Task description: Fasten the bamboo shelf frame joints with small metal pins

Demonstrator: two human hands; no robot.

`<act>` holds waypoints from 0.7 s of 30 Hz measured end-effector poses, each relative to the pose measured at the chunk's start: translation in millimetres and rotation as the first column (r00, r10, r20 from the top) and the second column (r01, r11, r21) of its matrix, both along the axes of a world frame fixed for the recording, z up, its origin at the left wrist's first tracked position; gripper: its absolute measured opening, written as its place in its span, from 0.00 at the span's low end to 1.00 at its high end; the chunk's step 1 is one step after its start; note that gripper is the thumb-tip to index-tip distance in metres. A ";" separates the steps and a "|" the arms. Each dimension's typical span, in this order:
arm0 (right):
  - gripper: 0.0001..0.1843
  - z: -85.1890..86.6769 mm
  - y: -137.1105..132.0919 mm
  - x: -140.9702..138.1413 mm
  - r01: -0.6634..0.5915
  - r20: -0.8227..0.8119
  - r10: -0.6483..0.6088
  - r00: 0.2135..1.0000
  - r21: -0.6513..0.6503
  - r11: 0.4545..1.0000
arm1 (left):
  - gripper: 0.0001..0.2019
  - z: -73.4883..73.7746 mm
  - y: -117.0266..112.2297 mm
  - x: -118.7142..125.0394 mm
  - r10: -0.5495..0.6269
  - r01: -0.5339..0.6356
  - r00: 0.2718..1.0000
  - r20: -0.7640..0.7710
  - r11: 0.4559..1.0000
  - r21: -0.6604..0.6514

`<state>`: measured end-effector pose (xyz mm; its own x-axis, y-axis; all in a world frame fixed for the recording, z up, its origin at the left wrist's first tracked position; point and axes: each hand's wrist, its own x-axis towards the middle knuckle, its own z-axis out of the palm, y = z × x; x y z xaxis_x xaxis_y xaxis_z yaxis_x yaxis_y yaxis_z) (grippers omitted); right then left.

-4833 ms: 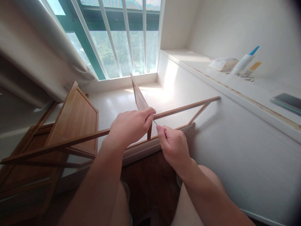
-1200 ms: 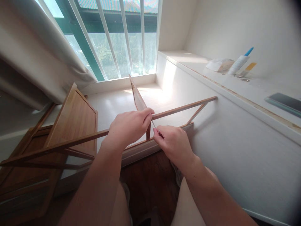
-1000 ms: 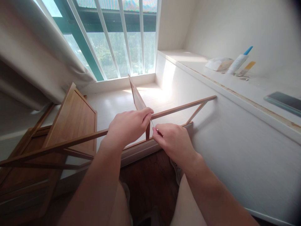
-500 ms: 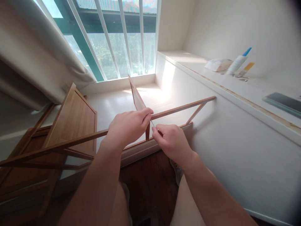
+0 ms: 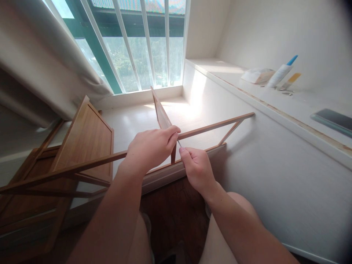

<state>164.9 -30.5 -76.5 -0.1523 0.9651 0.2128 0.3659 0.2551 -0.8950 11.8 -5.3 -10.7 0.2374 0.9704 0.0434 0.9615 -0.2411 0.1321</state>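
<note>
Both hands meet at the centre of the frame. The left hand (image 5: 150, 148) is wrapped shut around a long wooden rail (image 5: 214, 126) that runs from the lower left up to the right wall, and the right hand (image 5: 196, 168) just below it pinches a thin metal tool (image 5: 179, 143) between thumb and forefinger, its tip at the rail beside the left fingertips. An upright board (image 5: 161, 112) rises just behind them, a wooden shelf unit (image 5: 88, 135) lies tilted at left, and the white ledge (image 5: 302, 104) at upper right carries a blue-capped tube (image 5: 282, 70) and a dark phone (image 5: 332, 119).
</note>
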 end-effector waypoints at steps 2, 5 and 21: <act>0.26 -2.2 -0.6 -2.1 -0.003 -0.070 0.000 0.998 -0.048 0.999 | 0.22 0.1 0.0 -0.2 -0.003 0.003 1.000 0.001 1.000 0.007; 0.26 -3.2 -0.7 -3.5 -0.010 -0.086 0.004 0.996 -0.066 0.998 | 0.21 -0.2 0.2 -0.6 -0.006 0.006 1.000 0.000 1.000 0.015; 0.26 -1.7 -2.3 -1.7 -0.013 -0.016 0.012 1.000 -0.036 0.999 | 0.21 -0.4 -1.0 0.5 0.000 0.000 1.000 -0.014 0.999 0.036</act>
<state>163.2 -32.9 -78.2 -0.1612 0.9702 0.1808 0.3489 0.2274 -0.9092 12.3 -6.3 -11.1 0.2383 0.9683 0.0745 0.9632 -0.2454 0.1096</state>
